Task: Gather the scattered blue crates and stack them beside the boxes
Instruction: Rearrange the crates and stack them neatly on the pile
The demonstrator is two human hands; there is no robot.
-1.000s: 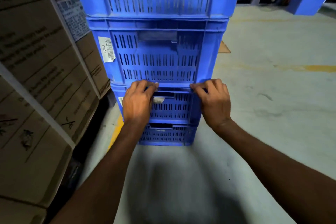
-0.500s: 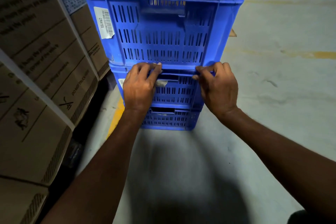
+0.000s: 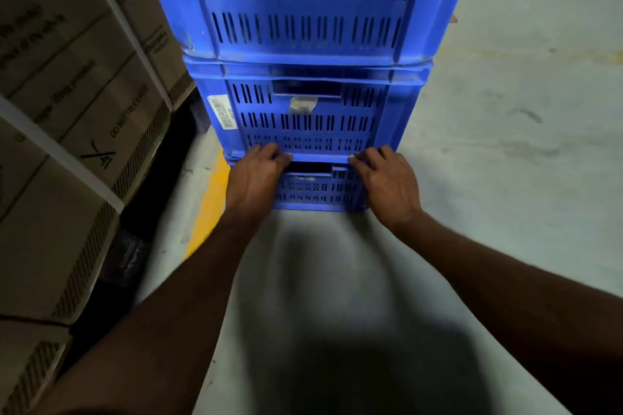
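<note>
Blue crates (image 3: 305, 27) | left hand (image 3: 253, 178), right hand (image 3: 387, 186) now one crate lower | grips curled on bottom crate (image 3: 317, 194) rim

Stack: top crate (image 3: 303, 3) on middle crate (image 3: 310, 121), that on bottom crate (image 3: 317, 189), which stands on the floor (image 3: 505, 145).
Left of stack: cardboard boxes (image 3: 67, 77), just beside.
Floor line (image 3: 209, 205): between boxes and bottom crate.
Front of stack: left hand (image 3: 253, 178) and right hand (image 3: 387, 182) grip the bottom crate's top rim, either side of its handle slot.
</note>
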